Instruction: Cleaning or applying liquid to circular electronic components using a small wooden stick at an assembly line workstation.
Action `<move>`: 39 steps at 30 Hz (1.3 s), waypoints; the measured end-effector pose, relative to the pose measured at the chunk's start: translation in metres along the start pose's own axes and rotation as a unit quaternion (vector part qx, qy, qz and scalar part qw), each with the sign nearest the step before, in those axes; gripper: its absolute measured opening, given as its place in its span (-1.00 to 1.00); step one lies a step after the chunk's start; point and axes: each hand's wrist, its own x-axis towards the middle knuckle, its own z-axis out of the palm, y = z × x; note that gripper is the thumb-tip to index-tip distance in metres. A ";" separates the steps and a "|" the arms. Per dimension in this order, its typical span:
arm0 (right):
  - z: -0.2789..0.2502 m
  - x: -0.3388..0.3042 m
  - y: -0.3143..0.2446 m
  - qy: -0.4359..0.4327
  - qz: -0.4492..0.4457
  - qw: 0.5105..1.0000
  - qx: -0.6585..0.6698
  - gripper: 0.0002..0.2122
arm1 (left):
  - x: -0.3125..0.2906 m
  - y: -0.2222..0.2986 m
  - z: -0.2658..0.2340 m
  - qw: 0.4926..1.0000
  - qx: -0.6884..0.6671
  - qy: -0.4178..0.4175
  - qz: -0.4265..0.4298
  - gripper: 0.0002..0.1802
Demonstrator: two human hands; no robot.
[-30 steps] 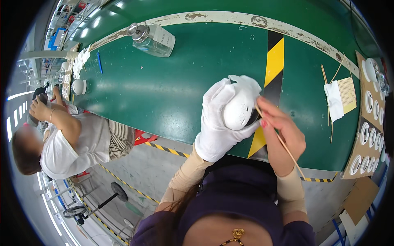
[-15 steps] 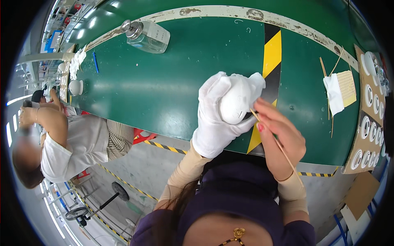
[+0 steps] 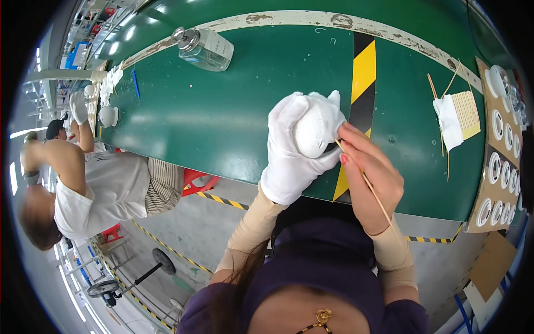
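Note:
My left hand (image 3: 286, 158), in a white glove, is closed around a smooth white rounded housing (image 3: 312, 133) and holds it above the green table. Small raised or cut details show on the housing's face, with a dark spot at its lower right edge. Bare-fingered, my right hand (image 3: 374, 181) pinches a thin wooden stick (image 3: 376, 197). The stick's tip is at the housing's lower right edge; I cannot tell whether it touches. Its other end runs back past my palm toward the wrist.
A clear glass pump bottle (image 3: 208, 50) stands on the far left of the green table (image 3: 233, 100). Folded white cloth (image 3: 448, 121), a yellow dotted sheet (image 3: 466, 114) and sticks lie right. White rings fill a cardboard board (image 3: 484, 189) at the right edge. A co-worker (image 3: 105, 186) sits left.
The housing has turned slightly in my left hand and shifted a little left and up. My right hand and the stick have moved left and up with it. The co-worker's arms have moved.

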 end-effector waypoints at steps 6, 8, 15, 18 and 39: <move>0.002 0.006 0.001 0.010 0.013 1.000 0.007 -0.84 | -0.002 0.000 0.002 1.000 0.013 0.009 0.023 0.01; 0.001 0.001 0.003 0.005 -0.013 1.000 0.004 -0.84 | 0.001 -0.001 0.001 1.000 -0.001 0.009 0.017 0.01; 0.004 0.004 0.003 0.027 -0.024 0.999 -0.008 -0.84 | -0.003 -0.004 0.003 1.000 0.012 0.012 0.016 0.00; 0.004 0.008 0.002 0.021 -0.027 0.999 -0.013 -0.83 | -0.001 -0.004 0.005 0.997 -0.077 0.010 0.012 0.00; 0.007 0.005 0.008 0.048 -0.061 0.997 -0.009 -0.79 | -0.002 0.004 0.003 0.999 -0.036 0.007 -0.018 0.00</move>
